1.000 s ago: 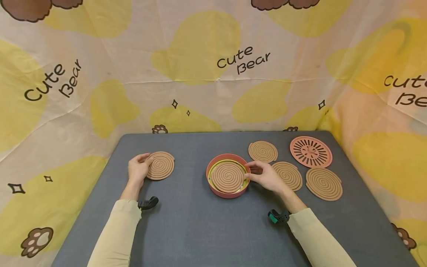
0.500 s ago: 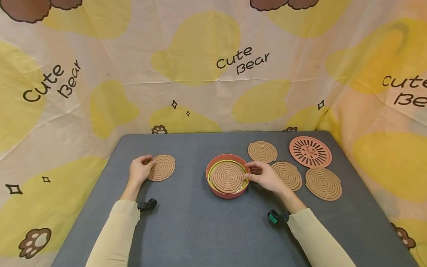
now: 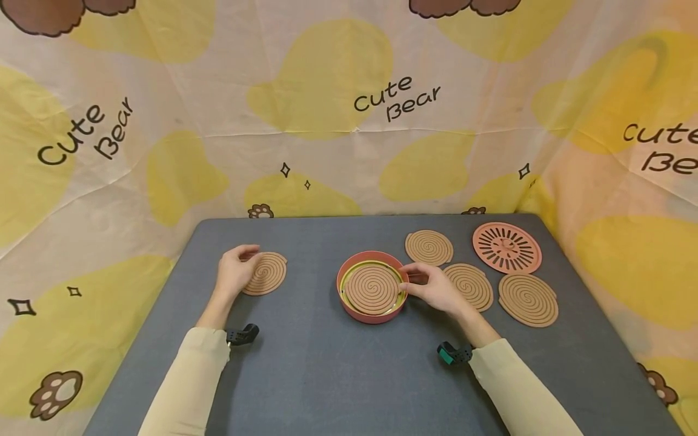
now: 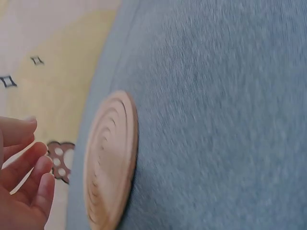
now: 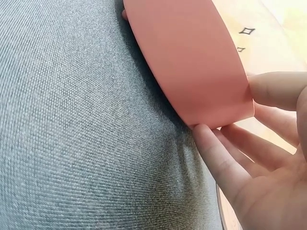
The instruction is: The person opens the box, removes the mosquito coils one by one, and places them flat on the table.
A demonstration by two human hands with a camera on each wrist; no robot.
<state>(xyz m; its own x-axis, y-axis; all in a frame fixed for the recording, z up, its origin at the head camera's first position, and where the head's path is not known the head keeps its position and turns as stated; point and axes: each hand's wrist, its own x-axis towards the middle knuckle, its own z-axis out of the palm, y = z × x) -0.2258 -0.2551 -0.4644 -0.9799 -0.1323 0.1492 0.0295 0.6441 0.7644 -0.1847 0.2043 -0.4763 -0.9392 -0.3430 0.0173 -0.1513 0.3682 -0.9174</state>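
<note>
My left hand hovers at the left edge of a brown mosquito coil that lies flat on the table. A gap separates the fingers from this coil in the left wrist view. With thumb and fingertips, my right hand holds the right side of a round pink mosquito coil holder. Its plain outer wall fills much of the right wrist view, the fingertips against it. Inside the holder's yellow-rimmed interior sits another mosquito coil.
To the right lie a far coil, a coil partly behind my right hand, and a third coil. A pink slotted lid lies by the table's back right corner. Patterned cloth hangs around the grey table.
The left-hand coil has come down slightly to the right onto the table, and my left fingers have let go of it and risen a little. My right hand has stayed at the holder.
</note>
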